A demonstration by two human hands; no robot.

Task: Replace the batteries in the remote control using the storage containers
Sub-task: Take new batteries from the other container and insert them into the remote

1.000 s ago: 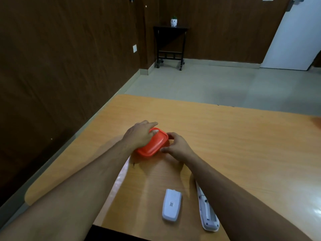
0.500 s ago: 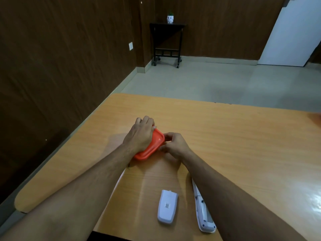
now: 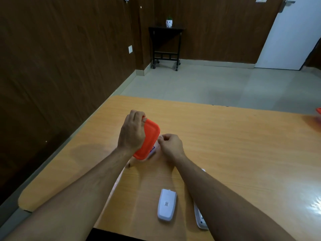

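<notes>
My left hand (image 3: 132,132) grips an orange lid (image 3: 149,140) and holds it tilted up on its edge above the wooden table (image 3: 234,145). Beneath the lid shows part of a clear container (image 3: 153,150) with something white and blue inside. My right hand (image 3: 171,145) has its fingers curled against the container's right rim. A white battery cover (image 3: 166,205) lies face down near the table's front edge. The white remote control (image 3: 200,220) lies just right of the cover, mostly hidden under my right forearm.
Another orange object (image 3: 318,111) pokes in at the table's far right edge. A dark wood-panelled wall runs along the left. Beyond the table are a grey floor, a small black side table (image 3: 165,46) with a white pot, and a white door (image 3: 291,35).
My left hand has lifted the orange lid off the container and tipped it up toward the left. My right hand stayed at the container's right side.
</notes>
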